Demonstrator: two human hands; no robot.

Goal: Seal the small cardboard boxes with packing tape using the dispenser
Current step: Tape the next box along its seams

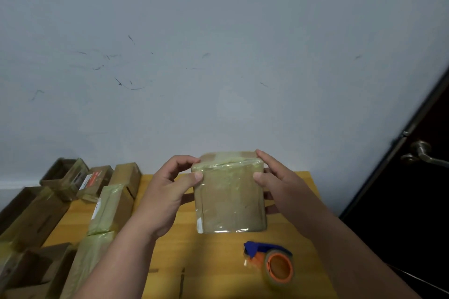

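While both hands lift it off the yellow tabletop [170, 257], the small cardboard box [229, 198] sits at lower centre of the head view, tilted so its broad taped face turns up toward the camera, which looks like a check of the seal. The left hand [167, 192] has a narrow grip on the box's upper left corner, thumb on the near face and curled fingers over the top edge; the right hand [277, 184] holds the upper right edge with its thumb on the near face and straighter fingers reaching along the far side. Holding it by the two top corners leaves the glossy tape in plain sight, and shiny film seems to cover most of the face and wrap over the top edge. Below and to the right, the tape dispenser [269, 261] lies on its side on the tabletop, blue handle away from the camera and orange roll core nearer, apart from both hands but close enough to pick up if another strip is needed. At lower left of the frame a cluster of other boxes [107, 206] lies together, several showing the same greenish shine, so that is probably the finished pile. A pale wall fills the upper frame, and a dark door with a metal handle [422, 153] stands at the right edge.
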